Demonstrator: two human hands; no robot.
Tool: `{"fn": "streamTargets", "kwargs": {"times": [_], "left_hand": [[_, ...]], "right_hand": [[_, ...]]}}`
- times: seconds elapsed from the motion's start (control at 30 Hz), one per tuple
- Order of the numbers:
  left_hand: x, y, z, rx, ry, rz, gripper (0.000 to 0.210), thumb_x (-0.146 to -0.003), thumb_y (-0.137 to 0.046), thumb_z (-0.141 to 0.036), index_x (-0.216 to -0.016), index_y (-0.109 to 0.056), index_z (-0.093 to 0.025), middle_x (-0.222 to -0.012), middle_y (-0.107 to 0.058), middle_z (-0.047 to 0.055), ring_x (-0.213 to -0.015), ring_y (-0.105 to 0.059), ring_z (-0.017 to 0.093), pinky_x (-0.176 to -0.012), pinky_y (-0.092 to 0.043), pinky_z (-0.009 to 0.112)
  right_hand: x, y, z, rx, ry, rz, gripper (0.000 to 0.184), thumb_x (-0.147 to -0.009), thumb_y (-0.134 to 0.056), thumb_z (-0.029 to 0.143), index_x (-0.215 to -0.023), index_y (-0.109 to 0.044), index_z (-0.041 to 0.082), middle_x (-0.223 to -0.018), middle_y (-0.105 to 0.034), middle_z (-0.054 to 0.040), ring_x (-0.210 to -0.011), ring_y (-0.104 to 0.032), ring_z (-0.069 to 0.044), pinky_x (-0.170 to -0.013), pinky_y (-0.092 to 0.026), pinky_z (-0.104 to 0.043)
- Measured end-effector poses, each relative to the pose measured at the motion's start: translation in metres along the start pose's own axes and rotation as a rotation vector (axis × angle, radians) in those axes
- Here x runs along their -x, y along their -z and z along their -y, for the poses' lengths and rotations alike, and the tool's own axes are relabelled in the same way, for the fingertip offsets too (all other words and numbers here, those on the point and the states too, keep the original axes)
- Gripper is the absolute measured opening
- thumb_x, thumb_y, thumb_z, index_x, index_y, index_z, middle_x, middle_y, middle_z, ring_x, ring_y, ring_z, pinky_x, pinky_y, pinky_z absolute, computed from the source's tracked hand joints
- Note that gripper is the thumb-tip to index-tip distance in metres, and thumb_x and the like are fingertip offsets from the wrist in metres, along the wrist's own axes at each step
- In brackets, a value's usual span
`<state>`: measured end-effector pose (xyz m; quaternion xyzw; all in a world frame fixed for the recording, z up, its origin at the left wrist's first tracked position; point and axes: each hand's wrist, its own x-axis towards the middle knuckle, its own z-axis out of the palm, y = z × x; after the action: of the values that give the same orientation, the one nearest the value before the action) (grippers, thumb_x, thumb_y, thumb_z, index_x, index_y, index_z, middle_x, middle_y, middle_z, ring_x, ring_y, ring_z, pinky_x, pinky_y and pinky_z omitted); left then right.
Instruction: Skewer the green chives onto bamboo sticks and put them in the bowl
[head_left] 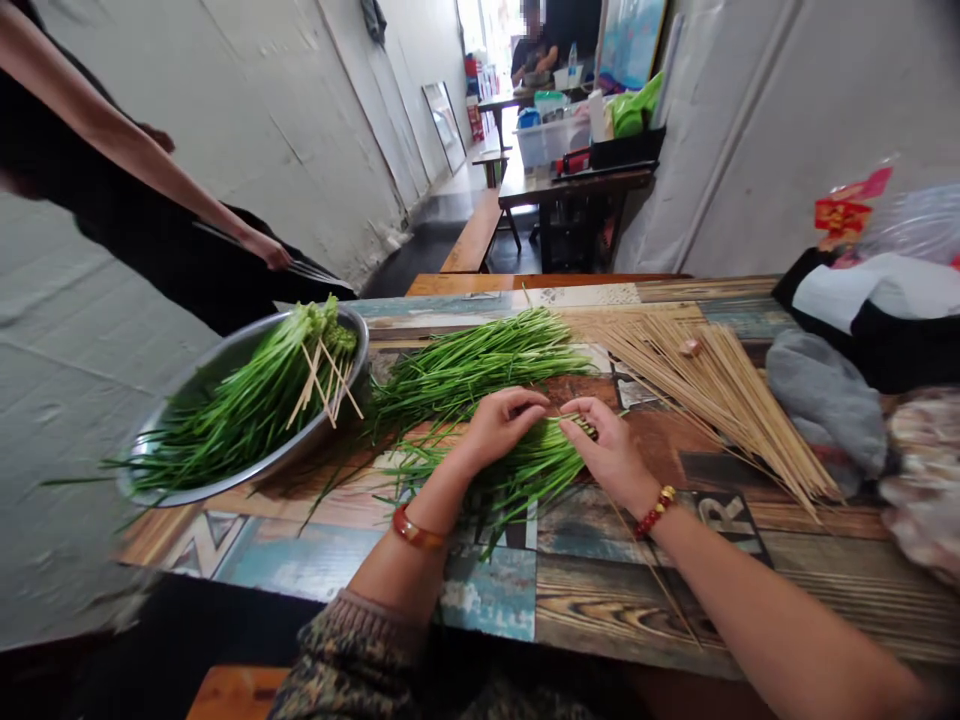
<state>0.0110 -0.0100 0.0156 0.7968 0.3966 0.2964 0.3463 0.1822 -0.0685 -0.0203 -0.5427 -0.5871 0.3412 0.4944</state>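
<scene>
Basin (214,380) of bundles (247,405) left on table (300,560), stalks (487,365) mid-table, skewers (724,390) to their right, bag (829,400) beside skewers

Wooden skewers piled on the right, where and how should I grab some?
Probably by the near ends, with the right hand coming from the near side: the wooden skewers fan out at the far end, while their near ends bunch closer. The grey bag crowds their right side.
</scene>
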Motion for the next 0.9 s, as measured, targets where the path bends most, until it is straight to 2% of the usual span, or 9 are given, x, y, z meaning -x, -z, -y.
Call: {"fn": "streamTargets", "kwargs": {"times": [0.1,0.2,0.27,0.37,0.47,0.57,0.67,0.73,0.9], "left_hand": [[-0.005,0.011,0.007,-0.178,0.005,-0.179,0.021,-0.086,-0.054,-0.026,-0.094,-0.070,-0.015,-0.088,-0.069,0.007,-0.082,-0.062,0.016,-0.075,-0.046,0.026],[-0.012,0.021,0.012,-0.348,-0.002,-0.277,0.020,-0.086,-0.053,-0.025,-0.091,-0.070,-0.016,-0.084,-0.068,0.006,-0.080,-0.060,0.016,-0.074,-0.045,0.027],[-0.017,0.024,0.010,-0.484,-0.019,-0.260,0.021,-0.087,-0.052,-0.025,-0.091,-0.071,-0.017,-0.084,-0.066,0.006,-0.080,-0.059,0.016,-0.074,-0.045,0.028],[-0.025,0.029,0.003,-0.754,-0.024,-0.147,0.025,-0.087,-0.049,-0.025,-0.094,-0.073,-0.022,-0.086,-0.064,0.007,-0.083,-0.058,0.019,-0.075,-0.043,0.031],[-0.031,0.038,-0.002,-1.026,0.048,-0.053,0.028,-0.088,-0.047,-0.028,-0.092,-0.074,-0.022,-0.088,-0.063,0.011,-0.086,-0.057,0.025,-0.074,-0.042,0.036],[-0.035,0.057,-0.003,-1.199,0.143,-0.092,0.032,-0.088,-0.043,-0.029,-0.094,-0.072,-0.018,-0.092,-0.063,0.015,-0.090,-0.057,0.030,-0.073,-0.041,0.040],[-0.039,0.074,-0.005,-1.244,0.226,-0.166,0.033,-0.088,-0.043,-0.028,-0.103,-0.070,-0.015,-0.097,-0.063,0.017,-0.092,-0.058,0.032,-0.074,-0.042,0.041],[-0.042,0.076,-0.008,-1.213,0.204,-0.158,0.034,-0.088,-0.043,-0.027,-0.105,-0.069,-0.016,-0.097,-0.064,0.015,-0.091,-0.058,0.030,-0.076,-0.043,0.040],[-0.052,0.051,-0.010,-1.054,0.038,-0.040,0.032,-0.089,-0.043,-0.024,-0.099,-0.072,-0.022,-0.093,-0.066,0.009,-0.089,-0.059,0.021,-0.081,-0.043,0.032]], "right_hand": [[-0.001,0.000,0.001,-0.018,0.000,-0.006,0.021,-0.084,-0.054,0.036,-0.095,-0.059,0.019,-0.092,-0.066,-0.0061,-0.085,-0.062,-0.020,-0.077,-0.048,-0.032],[-0.001,0.000,0.002,0.006,0.008,-0.023,0.021,-0.083,-0.054,0.036,-0.093,-0.059,0.019,-0.091,-0.067,-0.0060,-0.085,-0.062,-0.020,-0.078,-0.046,-0.033],[-0.001,0.000,0.002,0.021,0.015,-0.028,0.021,-0.083,-0.054,0.036,-0.093,-0.059,0.019,-0.091,-0.067,-0.0061,-0.084,-0.061,-0.020,-0.077,-0.046,-0.033],[-0.001,0.000,0.001,0.023,0.028,-0.019,0.021,-0.083,-0.053,0.036,-0.093,-0.059,0.019,-0.091,-0.067,-0.0062,-0.082,-0.061,-0.020,-0.075,-0.045,-0.032],[-0.002,0.000,0.000,0.021,0.029,-0.018,0.020,-0.083,-0.053,0.035,-0.093,-0.059,0.019,-0.089,-0.067,-0.0057,-0.081,-0.061,-0.020,-0.073,-0.045,-0.032],[-0.002,0.000,-0.001,0.035,0.031,-0.022,0.019,-0.083,-0.053,0.034,-0.092,-0.060,0.019,-0.090,-0.067,-0.0054,-0.081,-0.061,-0.020,-0.074,-0.045,-0.032],[-0.002,0.000,0.001,0.046,0.041,-0.027,0.019,-0.083,-0.053,0.034,-0.092,-0.060,0.019,-0.091,-0.068,-0.0055,-0.082,-0.060,-0.020,-0.076,-0.044,-0.032],[-0.002,0.000,0.001,0.041,0.043,-0.027,0.019,-0.083,-0.053,0.034,-0.092,-0.060,0.019,-0.089,-0.067,-0.0054,-0.080,-0.060,-0.020,-0.074,-0.044,-0.032],[-0.003,-0.001,0.000,0.022,0.050,-0.025,0.018,-0.082,-0.053,0.033,-0.091,-0.061,0.019,-0.089,-0.068,-0.0058,-0.081,-0.061,-0.020,-0.074,-0.045,-0.032]]}}
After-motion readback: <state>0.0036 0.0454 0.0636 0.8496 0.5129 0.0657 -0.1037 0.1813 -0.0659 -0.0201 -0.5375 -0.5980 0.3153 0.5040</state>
